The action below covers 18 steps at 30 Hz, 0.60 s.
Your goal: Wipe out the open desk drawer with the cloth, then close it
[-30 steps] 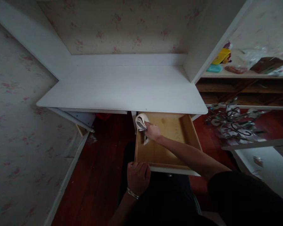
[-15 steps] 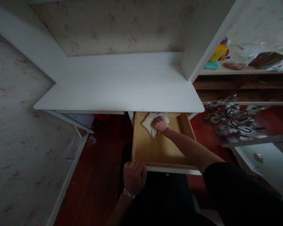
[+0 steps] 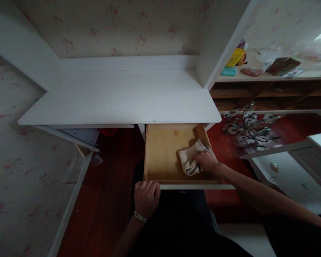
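A drawer with a bare wooden inside is pulled out from under the white desk. Inside it, toward the front right, my right hand grips a crumpled cream cloth, which lies against the drawer's bottom. My left hand is closed over the front left corner of the drawer, its fingers curled on the rim. A bracelet circles my left wrist.
Right of the desk, a chandelier lies on the red floor. Behind it a low shelf carries a yellow container, a brown box and plastic bags. A white furniture piece lies at the right. Papered wall stands at the left.
My right hand has moved the cloth from the back left of the drawer toward its front right. My left hand stays on the front corner. The view has shifted slightly right.
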Tool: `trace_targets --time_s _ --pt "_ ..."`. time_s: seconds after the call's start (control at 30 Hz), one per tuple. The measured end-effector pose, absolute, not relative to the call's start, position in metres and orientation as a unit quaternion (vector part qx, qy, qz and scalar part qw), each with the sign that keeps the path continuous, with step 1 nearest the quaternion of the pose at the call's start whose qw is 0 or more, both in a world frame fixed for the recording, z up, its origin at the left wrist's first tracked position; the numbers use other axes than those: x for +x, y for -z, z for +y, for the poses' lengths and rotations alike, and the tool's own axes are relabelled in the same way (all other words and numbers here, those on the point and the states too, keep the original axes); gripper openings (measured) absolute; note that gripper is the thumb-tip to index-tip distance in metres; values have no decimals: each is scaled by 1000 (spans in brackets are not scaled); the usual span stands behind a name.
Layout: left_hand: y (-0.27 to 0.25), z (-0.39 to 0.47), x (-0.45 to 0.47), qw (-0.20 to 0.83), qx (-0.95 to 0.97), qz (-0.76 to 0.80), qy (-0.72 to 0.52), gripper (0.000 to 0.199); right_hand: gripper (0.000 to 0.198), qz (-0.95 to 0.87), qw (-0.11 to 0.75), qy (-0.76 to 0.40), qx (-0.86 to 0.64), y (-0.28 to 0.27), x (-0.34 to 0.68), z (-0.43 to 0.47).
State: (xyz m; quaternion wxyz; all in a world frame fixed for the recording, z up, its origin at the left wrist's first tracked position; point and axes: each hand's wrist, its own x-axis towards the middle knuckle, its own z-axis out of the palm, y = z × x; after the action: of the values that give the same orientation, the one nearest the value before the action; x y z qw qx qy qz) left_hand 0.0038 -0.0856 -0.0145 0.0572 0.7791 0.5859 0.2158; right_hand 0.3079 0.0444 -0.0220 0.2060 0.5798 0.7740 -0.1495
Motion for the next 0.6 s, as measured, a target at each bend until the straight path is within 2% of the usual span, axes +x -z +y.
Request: trace_targets --time_s 0.13,0.37,0.6 --pt "15 -86 4 59 776 590 -217 15 41 782 209 268 522 16 317 8" --pt "18 -87 4 52 772 593 -222 15 25 767 124 382 501 1 283 13" --pt "17 -87 4 42 775 592 -217 15 26 761 106 432 472 1 186 26"
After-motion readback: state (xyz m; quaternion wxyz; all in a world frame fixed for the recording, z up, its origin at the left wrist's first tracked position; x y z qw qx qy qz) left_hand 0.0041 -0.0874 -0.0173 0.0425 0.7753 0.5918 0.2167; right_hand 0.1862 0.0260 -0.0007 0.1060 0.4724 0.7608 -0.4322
